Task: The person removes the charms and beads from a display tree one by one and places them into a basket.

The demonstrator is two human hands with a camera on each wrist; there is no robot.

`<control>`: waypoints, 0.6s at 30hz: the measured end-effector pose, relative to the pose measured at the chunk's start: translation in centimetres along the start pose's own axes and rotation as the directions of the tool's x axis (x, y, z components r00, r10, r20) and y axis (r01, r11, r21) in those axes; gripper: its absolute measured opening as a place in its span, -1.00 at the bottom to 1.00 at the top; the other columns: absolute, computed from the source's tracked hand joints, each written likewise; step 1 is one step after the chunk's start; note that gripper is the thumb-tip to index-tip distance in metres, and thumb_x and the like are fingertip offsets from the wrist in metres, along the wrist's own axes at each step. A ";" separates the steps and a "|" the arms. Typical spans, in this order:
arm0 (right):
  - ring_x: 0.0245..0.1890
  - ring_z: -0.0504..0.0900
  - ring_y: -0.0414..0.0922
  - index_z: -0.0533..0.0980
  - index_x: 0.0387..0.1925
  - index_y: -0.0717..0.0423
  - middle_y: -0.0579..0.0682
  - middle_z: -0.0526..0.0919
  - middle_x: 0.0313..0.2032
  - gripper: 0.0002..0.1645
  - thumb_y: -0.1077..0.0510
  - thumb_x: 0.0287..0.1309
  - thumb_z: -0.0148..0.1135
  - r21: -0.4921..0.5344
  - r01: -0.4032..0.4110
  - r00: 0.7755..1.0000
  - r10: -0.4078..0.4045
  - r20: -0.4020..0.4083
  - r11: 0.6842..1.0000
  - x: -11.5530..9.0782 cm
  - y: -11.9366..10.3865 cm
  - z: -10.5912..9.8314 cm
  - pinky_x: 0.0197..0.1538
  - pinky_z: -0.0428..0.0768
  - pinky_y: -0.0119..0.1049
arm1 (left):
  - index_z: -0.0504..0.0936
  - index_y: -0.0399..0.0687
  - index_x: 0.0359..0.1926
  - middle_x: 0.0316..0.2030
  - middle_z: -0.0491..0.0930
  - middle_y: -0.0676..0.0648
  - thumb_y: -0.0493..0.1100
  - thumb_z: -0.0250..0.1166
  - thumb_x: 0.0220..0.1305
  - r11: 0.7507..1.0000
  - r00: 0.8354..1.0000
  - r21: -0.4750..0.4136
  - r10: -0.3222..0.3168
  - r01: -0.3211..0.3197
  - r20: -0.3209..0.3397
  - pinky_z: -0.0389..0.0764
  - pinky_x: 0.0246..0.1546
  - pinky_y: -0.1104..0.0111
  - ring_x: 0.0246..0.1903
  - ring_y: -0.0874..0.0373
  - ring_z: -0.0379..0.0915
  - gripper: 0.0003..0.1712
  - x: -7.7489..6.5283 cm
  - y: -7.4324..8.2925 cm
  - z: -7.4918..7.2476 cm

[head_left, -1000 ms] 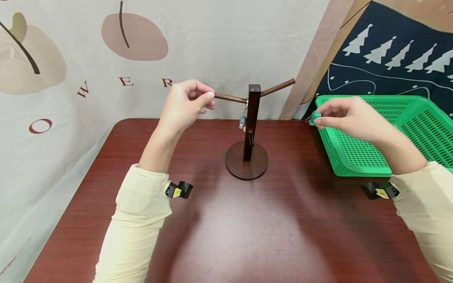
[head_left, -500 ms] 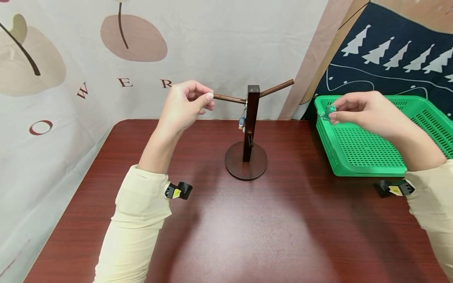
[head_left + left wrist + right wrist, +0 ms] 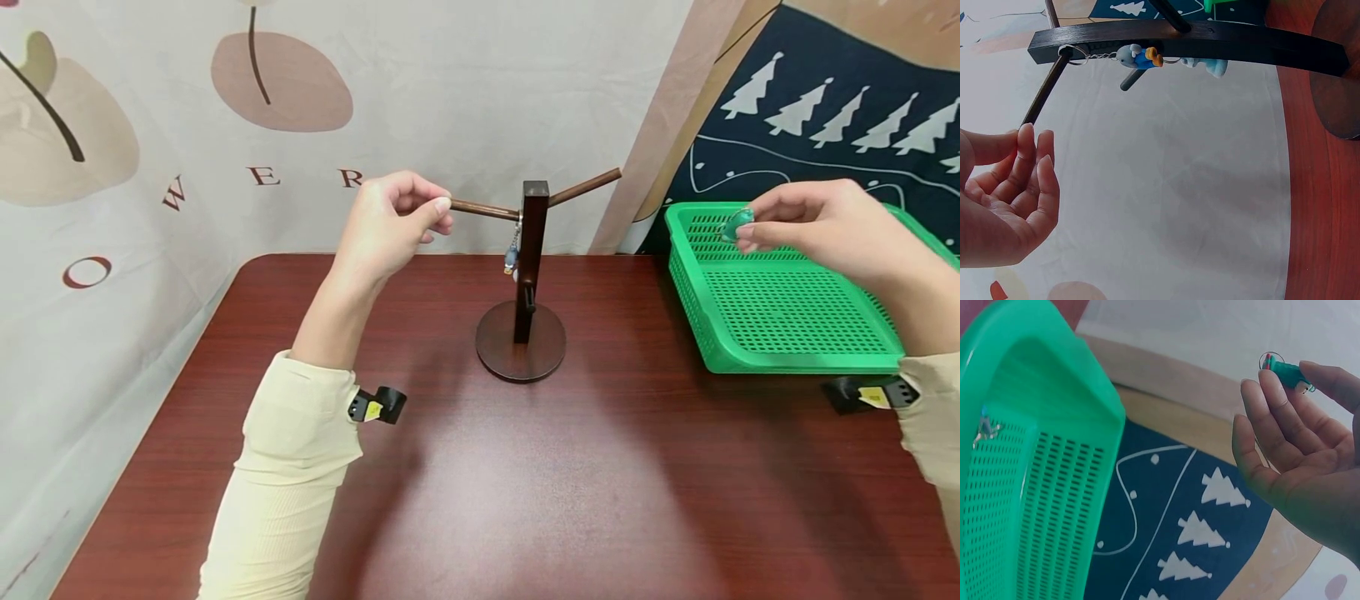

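Between thumb and fingers, my left hand [image 3: 397, 221] pinches the tip of a wooden peg [image 3: 486, 209] on a dark wooden stand [image 3: 531, 258]. A keychain with a small blue and grey figure [image 3: 1138, 56] hangs by its ring from that peg, close against the post. Partly hidden behind the post is a light-blue piece [image 3: 1213, 65]. Over the green basket [image 3: 722, 337], my right hand [image 3: 832, 225] holds a green figure keychain [image 3: 1288, 374] between thumb and fingertips; its metal ring sticks out past the fingers.
Inside the basket, the right wrist view shows a small blue-grey item [image 3: 985, 428]. Behind the red-brown table [image 3: 465, 483] hangs a printed cloth [image 3: 465, 92]. A second peg [image 3: 585, 187] juts from the stand's right side, and a short lower one [image 3: 529, 297] points forward.
My right hand has moved right with the green keychain, from the basket's left rim to over its inside. The left hand stays on the peg.
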State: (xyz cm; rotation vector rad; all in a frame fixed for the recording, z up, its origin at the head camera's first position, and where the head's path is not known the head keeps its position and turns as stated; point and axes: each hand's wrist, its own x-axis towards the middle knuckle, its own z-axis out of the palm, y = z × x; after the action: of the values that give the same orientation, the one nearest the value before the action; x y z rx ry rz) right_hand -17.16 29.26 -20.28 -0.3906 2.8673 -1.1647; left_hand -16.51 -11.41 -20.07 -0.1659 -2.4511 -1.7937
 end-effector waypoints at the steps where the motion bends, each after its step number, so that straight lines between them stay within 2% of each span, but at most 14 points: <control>1: -0.46 0.63 -0.32 0.52 -0.20 0.21 -0.18 0.67 -0.46 -0.79 0.16 0.19 0.17 -0.008 -0.007 1.000 0.007 -0.006 1.000 0.0 0.2 -0.2 -0.33 0.44 -0.66 | 0.57 -0.30 -0.27 -0.55 0.58 -0.04 -0.34 0.16 0.22 1.000 1.000 0.000 0.000 0.000 0.000 0.52 -0.37 0.42 -0.40 0.09 0.56 -0.90 0.0 0.0 0.0; 5: -0.47 0.62 -0.34 0.48 -0.18 0.22 -0.21 0.66 -0.47 -0.75 0.12 0.21 0.14 -0.037 -0.049 0.998 0.048 -0.026 0.998 0.0 1.1 -0.9 -0.35 0.44 -0.68 | 0.57 -0.30 -0.28 -0.56 0.58 -0.03 -0.34 0.16 0.22 1.000 1.000 0.001 -0.001 0.001 0.000 0.52 -0.38 0.42 -0.43 0.13 0.55 -0.90 0.0 0.0 0.0; 12: -0.51 0.64 -0.31 0.48 -0.24 0.12 -0.24 0.64 -0.49 -0.92 0.23 0.22 0.10 0.067 -0.066 0.997 0.069 -0.043 0.996 -0.1 2.8 -2.0 -0.41 0.53 -0.59 | 0.57 -0.30 -0.28 -0.55 0.58 -0.04 -0.34 0.16 0.23 1.000 1.000 0.006 0.004 -0.004 -0.002 0.51 -0.39 0.43 -0.43 0.14 0.55 -0.90 0.0 0.0 0.0; 18: -0.55 0.63 -0.33 0.49 -0.28 0.06 -0.25 0.64 -0.55 -0.95 0.23 0.21 0.12 0.054 -0.083 0.994 0.086 -0.065 0.995 -0.1 3.8 -2.7 -0.43 0.50 -0.63 | 0.57 -0.30 -0.28 -0.56 0.58 -0.04 -0.34 0.16 0.22 1.000 1.000 0.004 0.005 -0.005 -0.003 0.52 -0.37 0.40 -0.44 0.16 0.55 -0.90 0.0 0.0 0.0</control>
State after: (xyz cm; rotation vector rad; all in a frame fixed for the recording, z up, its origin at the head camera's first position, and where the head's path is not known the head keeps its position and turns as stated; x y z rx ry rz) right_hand -18.25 33.75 -21.01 -0.2305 2.8720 -1.2568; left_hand -16.52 -11.41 -20.07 -0.1695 -2.4496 -1.7862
